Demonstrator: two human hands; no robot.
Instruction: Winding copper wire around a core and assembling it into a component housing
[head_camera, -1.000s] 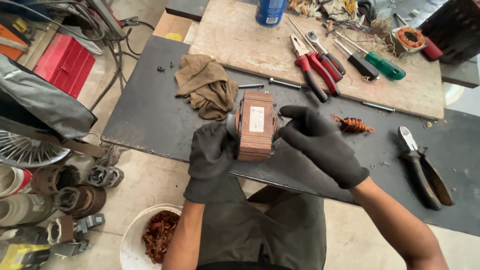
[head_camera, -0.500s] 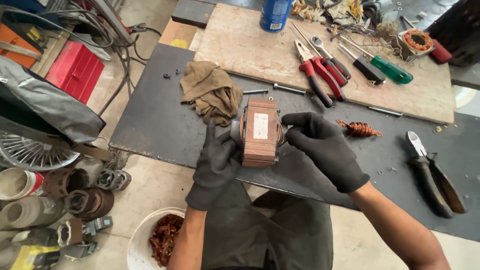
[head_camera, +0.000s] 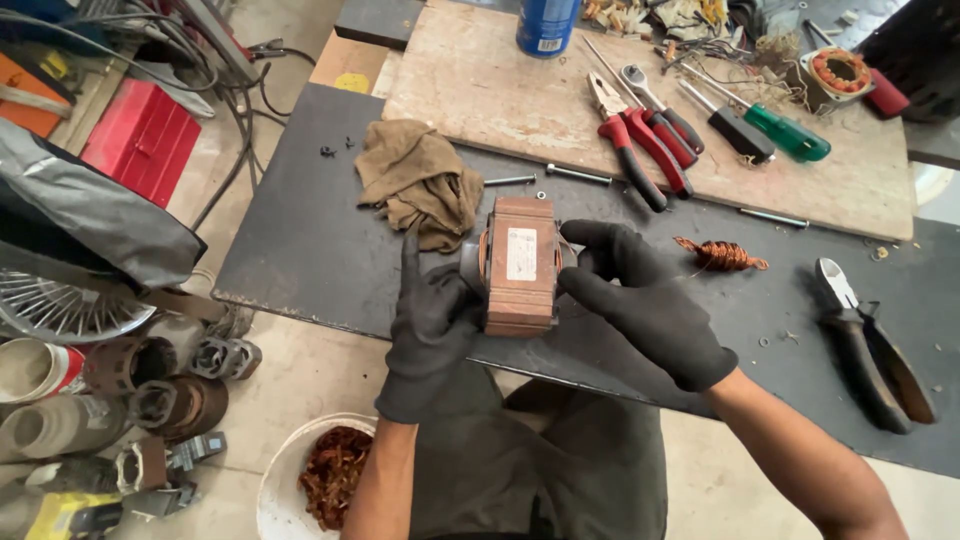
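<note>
A dark flat metal work table (head_camera: 320, 250) carries everything. Above its near edge, a brown laminated-steel motor stator block with a pale label (head_camera: 520, 265) is clamped between both black-gloved hands: left hand (head_camera: 432, 325) pressing its left side, right hand (head_camera: 645, 300) curled round its right. Left of the block lies a crumpled brown rag (head_camera: 420, 180); right, a small copper wire coil (head_camera: 722, 255). Steady, even pressure from both sides would keep it level.

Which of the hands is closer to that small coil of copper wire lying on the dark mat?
Right. The right hand grips the brown motor core just left of the copper wire coil; the left hand holds the core's far side.
</note>
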